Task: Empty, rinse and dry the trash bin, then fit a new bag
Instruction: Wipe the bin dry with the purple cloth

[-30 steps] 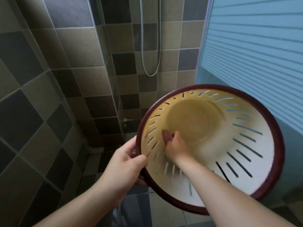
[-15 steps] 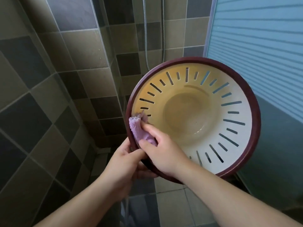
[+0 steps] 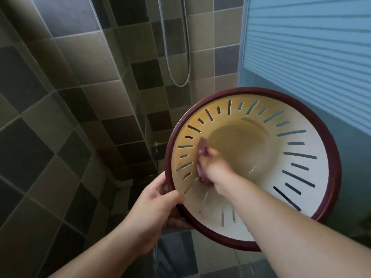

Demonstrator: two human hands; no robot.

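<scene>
The trash bin (image 3: 301, 197) is a cream slotted basket with a dark red rim, held in the air with its mouth facing me. My left hand (image 3: 154, 209) grips the rim at its lower left, thumb inside and fingers behind. Reaching inside the bin, my right hand (image 3: 212, 167) holds a purple cloth (image 3: 201, 155) and presses it against the left inner wall near the bottom. Most of the cloth is hidden by my hand. A few water drops glint on the bin's bottom.
Tiled shower walls (image 3: 70, 117) in brown and dark squares stand to the left and behind. A metal shower hose (image 3: 180, 83) hangs in a loop on the back wall. A blue ribbed panel (image 3: 311, 57) fills the upper right. Grey floor tiles (image 3: 180, 257) lie below.
My right hand has moved with the cloth from the rim's left edge down into the bin. The bin has shifted lower and to the right in view. My left hand keeps its hold.
</scene>
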